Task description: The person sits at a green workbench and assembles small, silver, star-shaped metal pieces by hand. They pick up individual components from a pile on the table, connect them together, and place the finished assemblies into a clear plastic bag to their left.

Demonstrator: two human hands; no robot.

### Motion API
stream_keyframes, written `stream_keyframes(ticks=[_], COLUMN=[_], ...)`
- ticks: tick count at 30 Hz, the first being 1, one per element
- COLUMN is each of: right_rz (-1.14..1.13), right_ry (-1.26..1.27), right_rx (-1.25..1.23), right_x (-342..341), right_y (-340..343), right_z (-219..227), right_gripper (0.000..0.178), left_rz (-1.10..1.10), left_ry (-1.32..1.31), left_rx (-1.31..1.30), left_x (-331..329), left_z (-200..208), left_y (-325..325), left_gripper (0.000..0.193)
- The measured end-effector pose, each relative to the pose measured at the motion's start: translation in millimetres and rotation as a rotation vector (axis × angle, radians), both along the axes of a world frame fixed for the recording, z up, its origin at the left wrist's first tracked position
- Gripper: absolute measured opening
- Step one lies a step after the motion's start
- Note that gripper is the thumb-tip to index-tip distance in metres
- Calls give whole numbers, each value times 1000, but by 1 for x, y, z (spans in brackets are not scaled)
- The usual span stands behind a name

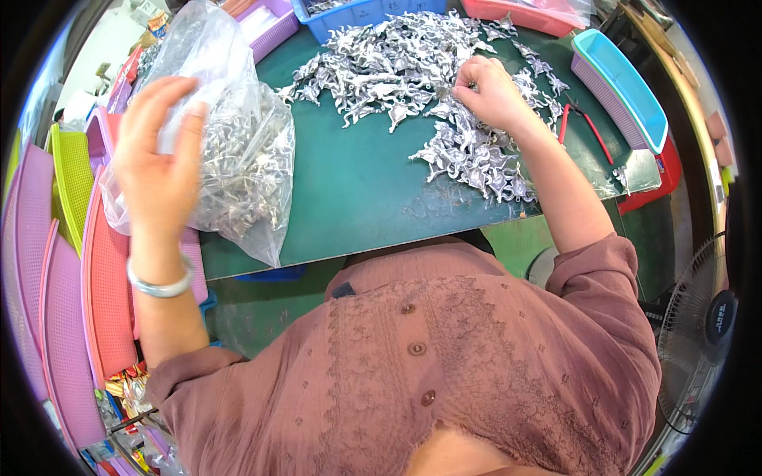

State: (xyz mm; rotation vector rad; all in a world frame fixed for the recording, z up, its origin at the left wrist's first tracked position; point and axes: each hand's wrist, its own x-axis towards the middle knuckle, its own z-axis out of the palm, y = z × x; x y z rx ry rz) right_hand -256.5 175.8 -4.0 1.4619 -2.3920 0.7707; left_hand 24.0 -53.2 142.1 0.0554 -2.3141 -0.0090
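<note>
My left hand point(156, 163), with a pale bangle at its wrist, is raised over a clear plastic bag point(274, 151) full of small silvery metal pieces. Its fingers are apart, slightly blurred, and I see nothing in them. A large heap of silvery cast metal pieces point(373, 67), with curled, pointed arms, covers the far part of the green table. My right hand point(492, 94) is at the right side of this heap, fingers curled in and thumb pressed against them. What they pinch, if anything, is hidden. A smaller pile of the same pieces point(476, 163) lies nearer me, below that hand.
Red-handled pliers point(587, 131) lie on the green tabletop point(341, 198) at the right, beside stacked turquoise and purple baskets point(623, 91). A blue crate point(369, 13) stands at the back. Pink, purple and lime baskets point(103, 278) line the left. A fan point(698, 325) stands at the right.
</note>
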Motion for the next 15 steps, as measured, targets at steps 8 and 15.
stream_keyframes(ticks=[8,15], right_rz=[198,353], right_ry=[-970,-1273], right_rx=[-293,-251], right_x=[52,105], right_y=[-17,-22], right_z=[39,45], right_gripper=[14,19], left_rz=[-269,-313], left_ry=[-205,-151], left_rx=[499,846], left_x=[-44,-56], left_z=[-96,-139], left_y=[61,87], left_gripper=[44,45])
